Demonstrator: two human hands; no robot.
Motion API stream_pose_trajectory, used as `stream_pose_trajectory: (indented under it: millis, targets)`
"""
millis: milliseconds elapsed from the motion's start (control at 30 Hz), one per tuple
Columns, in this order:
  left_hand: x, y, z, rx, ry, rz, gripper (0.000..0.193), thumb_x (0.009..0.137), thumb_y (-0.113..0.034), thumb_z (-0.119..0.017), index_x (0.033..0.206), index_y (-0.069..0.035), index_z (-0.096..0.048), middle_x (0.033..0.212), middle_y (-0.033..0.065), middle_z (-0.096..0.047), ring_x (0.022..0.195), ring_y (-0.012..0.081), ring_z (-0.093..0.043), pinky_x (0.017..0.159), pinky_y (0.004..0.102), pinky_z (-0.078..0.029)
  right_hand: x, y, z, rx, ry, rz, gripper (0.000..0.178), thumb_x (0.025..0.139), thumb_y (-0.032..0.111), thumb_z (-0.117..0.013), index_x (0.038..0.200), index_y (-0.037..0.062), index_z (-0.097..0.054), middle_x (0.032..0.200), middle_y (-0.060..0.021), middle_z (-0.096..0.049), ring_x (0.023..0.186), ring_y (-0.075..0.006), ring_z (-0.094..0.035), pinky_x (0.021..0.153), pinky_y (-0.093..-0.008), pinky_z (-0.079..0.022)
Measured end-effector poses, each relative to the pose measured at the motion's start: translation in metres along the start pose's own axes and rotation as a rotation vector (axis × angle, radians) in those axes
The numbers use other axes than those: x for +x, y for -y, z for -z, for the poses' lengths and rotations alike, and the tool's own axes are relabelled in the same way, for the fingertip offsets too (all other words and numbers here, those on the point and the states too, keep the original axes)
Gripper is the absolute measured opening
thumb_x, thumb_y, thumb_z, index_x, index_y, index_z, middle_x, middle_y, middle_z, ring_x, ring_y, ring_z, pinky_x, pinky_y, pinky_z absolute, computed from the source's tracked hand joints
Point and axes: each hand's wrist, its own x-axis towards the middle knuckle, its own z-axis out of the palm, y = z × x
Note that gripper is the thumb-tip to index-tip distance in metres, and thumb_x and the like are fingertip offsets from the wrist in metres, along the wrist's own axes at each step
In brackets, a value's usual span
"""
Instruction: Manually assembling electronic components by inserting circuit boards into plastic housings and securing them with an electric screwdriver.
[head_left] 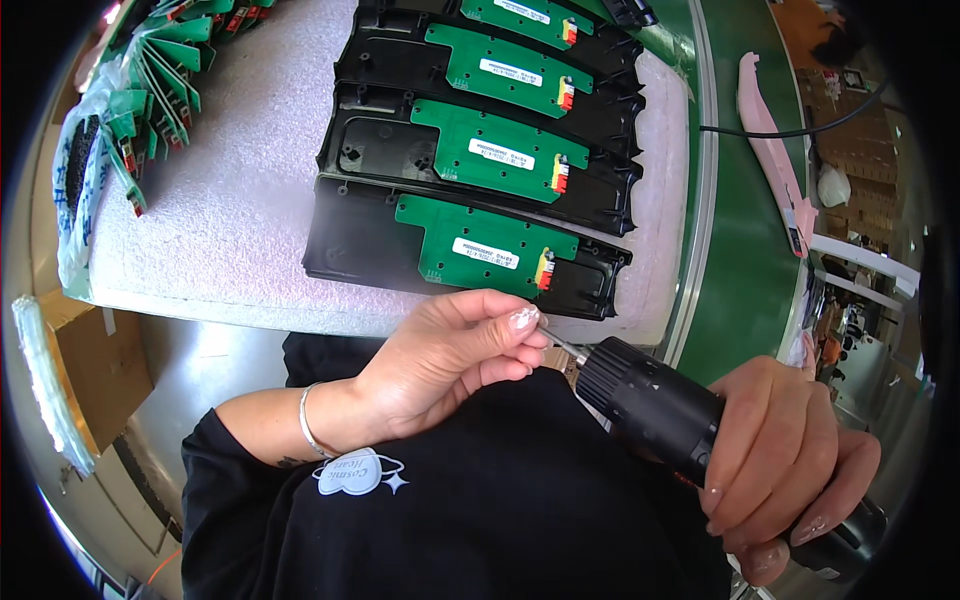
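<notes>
My right hand (785,455) is wrapped round a black electric screwdriver (650,400) whose bit points up and to the left. At the bit's tip, the thumb and fingers of my left hand (455,350) pinch together; whatever small thing may be between them is too small to make out. Just beyond my left hand lies the nearest black plastic housing (365,240), with a green circuit board (450,245) in it. That board carries a white label and a red, yellow and white connector (544,270). Several like housings with boards lie in a row behind it.
White foam sheeting (250,200) covers the work surface under the housings. Upright green boards (165,80) crowd a plastic-wrapped holder at the far left. A pink plastic strip (770,150) and a black cable (760,133) are at the right. A cardboard box (100,370) stands at the lower left.
</notes>
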Motion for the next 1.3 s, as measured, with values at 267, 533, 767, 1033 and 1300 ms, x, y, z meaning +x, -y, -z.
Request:
stream_pose_trajectory:
  millis: [267, 533, 767, 1033, 1300]
  targets:
    - [0.012, 0.002, -0.001, 0.036, 0.146, 0.070, 0.026, 0.091, -0.021, -0.046, 0.101, 0.001, -0.056, 0.094, 0.0102, -0.060, 0.082, 0.0141, -0.061, 0.074, 0.0230, -0.052, -0.004, -0.014, 0.005, 0.073, 0.020, 0.241, 0.028, 0.067, 0.002, -0.056, 0.089, 0.0069, -0.041, 0.064, 0.0010, -0.053, 0.048, -0.0066, -0.050, 0.052, -0.0201, -0.039]
    - [0.021, 0.001, -0.011, 0.123, 0.128, 0.117, 0.038, 0.093, -0.020, -0.041, 0.122, 0.006, -0.041, 0.116, 0.0165, -0.052, 0.104, 0.0201, -0.054, 0.093, 0.0288, -0.043, -0.010, -0.027, 0.040, -0.232, -0.272, -0.016, 0.021, 0.074, 0.004, -0.048, 0.093, 0.0069, -0.040, 0.063, 0.0011, -0.047, 0.052, -0.0065, -0.044, 0.061, -0.0252, -0.034]
    - [0.028, 0.004, -0.014, 0.076, 0.100, 0.108, 0.037, 0.093, -0.015, -0.041, 0.123, 0.006, -0.039, 0.117, 0.0182, -0.051, 0.107, 0.0218, -0.053, 0.095, 0.0297, -0.041, -0.012, -0.033, 0.053, -0.153, -0.219, 0.038, 0.029, 0.072, 0.000, -0.053, 0.096, 0.0047, -0.038, 0.064, -0.0037, -0.046, 0.050, -0.0126, -0.043, 0.051, -0.0275, -0.034]
    - [0.032, 0.007, -0.015, 0.042, 0.099, 0.117, 0.037, 0.093, -0.015, -0.041, 0.122, 0.007, -0.040, 0.116, 0.0186, -0.052, 0.107, 0.0222, -0.053, 0.095, 0.0300, -0.041, -0.008, -0.039, 0.041, -0.247, -0.205, -0.036, 0.027, 0.071, -0.003, -0.053, 0.093, 0.0041, -0.039, 0.062, -0.0041, -0.046, 0.050, -0.0130, -0.043, 0.050, -0.0263, -0.035]
    - [0.015, -0.017, -0.013, 0.053, 0.149, 0.147, 0.038, 0.092, -0.018, -0.042, 0.121, 0.006, -0.041, 0.116, 0.0178, -0.053, 0.105, 0.0216, -0.054, 0.093, 0.0300, -0.043, 0.021, -0.048, 0.035, -0.143, -0.326, -0.009, 0.025, 0.072, 0.006, -0.050, 0.094, 0.0050, -0.038, 0.061, 0.0003, -0.042, 0.049, -0.0081, -0.038, 0.056, -0.0253, -0.032]
